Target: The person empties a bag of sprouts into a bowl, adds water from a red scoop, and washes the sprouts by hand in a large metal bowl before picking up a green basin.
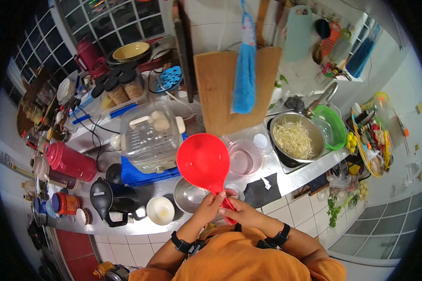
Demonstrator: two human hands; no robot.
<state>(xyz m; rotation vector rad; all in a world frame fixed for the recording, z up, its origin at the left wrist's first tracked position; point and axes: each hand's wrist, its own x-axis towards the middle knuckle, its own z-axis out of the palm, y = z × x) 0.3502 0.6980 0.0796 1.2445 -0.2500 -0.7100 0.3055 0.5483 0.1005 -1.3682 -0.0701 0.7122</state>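
A red water dipper [203, 159] is held up over the counter, its round bowl facing me and its handle pointing back toward my body. My left hand [208, 207] grips the handle near the bowl. Lower down, my right hand [241, 212] closes around the same handle. Behind the dipper a metal bowl [183, 201] is partly hidden. To its left stands a white bowl [160, 202] with a little yellowish residue inside. A clear pinkish plastic tub [248, 159] sits right of the dipper, beside a dark cloth [262, 192].
At the right, a metal pot [318, 140] of bean sprouts [293, 138] sits in the sink, beside a green basket [335, 124]. A clear-lidded appliance [150, 129], a black kettle [109, 196] and a red thermos [72, 161] stand left. A wooden board [215, 89] leans behind.
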